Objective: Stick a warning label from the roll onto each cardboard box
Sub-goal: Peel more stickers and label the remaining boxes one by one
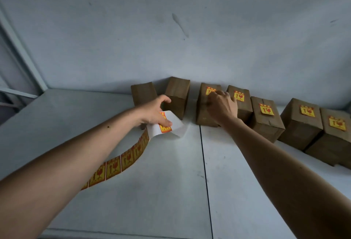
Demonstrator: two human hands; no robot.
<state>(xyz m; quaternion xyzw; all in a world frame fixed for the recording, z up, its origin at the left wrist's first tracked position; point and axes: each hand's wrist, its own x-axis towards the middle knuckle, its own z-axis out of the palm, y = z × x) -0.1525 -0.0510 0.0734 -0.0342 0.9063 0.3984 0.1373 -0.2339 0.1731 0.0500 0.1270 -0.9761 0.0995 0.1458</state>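
Observation:
Several brown cardboard boxes stand in a row along the wall. The two at the left [144, 92] [178, 94] carry no label. The third box [206, 113] has a yellow and red warning label [209, 91] on top, and my right hand [222, 106] presses its fingers on that label. The boxes to the right, such as the nearest one [266, 119], each show a label. My left hand [155, 113] pinches the strip of labels [121, 161] near its white peeled backing end [171, 126], with the strip running back under my forearm.
The boxes stand on a white table [152, 191] made of two panels with a dark seam [204, 163] between them. A pale wall [171, 39] rises right behind the boxes. A metal frame [22, 52] runs along the left.

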